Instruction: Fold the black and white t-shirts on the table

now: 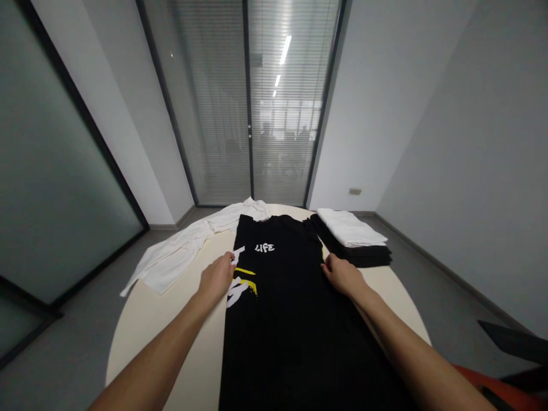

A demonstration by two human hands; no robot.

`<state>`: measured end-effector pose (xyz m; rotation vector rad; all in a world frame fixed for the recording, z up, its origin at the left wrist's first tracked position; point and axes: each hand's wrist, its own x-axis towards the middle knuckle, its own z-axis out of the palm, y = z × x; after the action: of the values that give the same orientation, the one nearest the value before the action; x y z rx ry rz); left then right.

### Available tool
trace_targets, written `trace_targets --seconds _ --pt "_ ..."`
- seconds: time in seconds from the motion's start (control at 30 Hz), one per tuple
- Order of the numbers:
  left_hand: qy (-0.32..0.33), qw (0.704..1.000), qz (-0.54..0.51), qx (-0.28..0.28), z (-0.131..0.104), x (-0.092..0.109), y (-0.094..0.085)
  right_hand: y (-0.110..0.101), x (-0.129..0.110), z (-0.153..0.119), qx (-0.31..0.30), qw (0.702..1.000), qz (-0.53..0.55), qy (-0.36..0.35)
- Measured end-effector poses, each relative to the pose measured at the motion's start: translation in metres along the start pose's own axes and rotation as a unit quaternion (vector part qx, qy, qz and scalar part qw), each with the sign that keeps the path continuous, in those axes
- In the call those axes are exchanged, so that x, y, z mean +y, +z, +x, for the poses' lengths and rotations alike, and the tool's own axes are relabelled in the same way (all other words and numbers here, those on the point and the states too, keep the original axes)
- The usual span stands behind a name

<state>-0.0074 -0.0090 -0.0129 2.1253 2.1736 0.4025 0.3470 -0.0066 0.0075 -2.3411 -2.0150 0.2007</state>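
A black T-shirt (291, 319) with white lettering and yellow marks lies lengthwise over the table, its neck end away from me. Both long sides run fairly straight, with the printed part showing along the left side. My left hand (218, 275) is closed at the shirt's left edge, fingers pinching the cloth beside the print. Opposite it, my right hand (342, 275) is closed on the right edge, a little below the sleeve. The fingertips of both hands are partly hidden.
A crumpled white garment (175, 251) trails along the table's far left side. At the back right stands a stack of folded black clothes (363, 257) with a folded white garment (351, 227) on top. The round cream table (141, 337) has an orange chair (496, 388) at its right.
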Motion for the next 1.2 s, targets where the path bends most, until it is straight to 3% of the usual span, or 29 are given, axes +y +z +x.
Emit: trace_targets --seconds 0.1,0.17,0.27,0.33,0.4,0.5,0.63,0.77,0.9,1.2 --pt "0.004 1.000 0.000 0.007 0.000 0.000 -0.002 0.001 0.003 -0.002 -0.003 1.000 -0.013 0.001" --pt "-0.003 1.000 -0.009 -0.007 0.000 0.001 -0.006 -0.002 0.002 -0.008 0.037 0.999 -0.022 -0.006" --pt "-0.024 0.999 -0.030 -0.022 0.001 0.001 -0.012 -0.013 -0.006 -0.024 0.079 0.991 0.009 -0.109" --pt "-0.013 0.998 -0.051 -0.024 0.002 -0.003 -0.016 -0.020 -0.016 -0.037 0.003 0.965 0.084 -0.250" --pt "0.039 0.994 -0.089 -0.052 0.003 -0.011 -0.019 -0.023 -0.027 -0.048 -0.101 0.907 0.158 -0.377" --pt "0.124 0.973 -0.152 -0.124 0.005 -0.024 -0.027 -0.018 -0.038 -0.054 -0.190 0.841 0.194 -0.468" --pt "0.135 0.931 -0.233 -0.247 0.003 -0.035 -0.042 -0.005 -0.040 -0.051 -0.224 0.824 0.192 -0.483" --pt "0.070 0.879 -0.254 -0.399 -0.005 -0.028 -0.050 -0.004 -0.038 -0.053 -0.216 0.822 0.193 -0.491" --pt "0.025 0.882 -0.251 -0.398 -0.013 -0.017 -0.048 -0.008 -0.041 -0.059 -0.216 0.822 0.175 -0.497" --pt "0.045 0.869 -0.252 -0.423 -0.011 -0.024 -0.041 0.001 -0.037 -0.062 -0.224 0.814 0.206 -0.495"
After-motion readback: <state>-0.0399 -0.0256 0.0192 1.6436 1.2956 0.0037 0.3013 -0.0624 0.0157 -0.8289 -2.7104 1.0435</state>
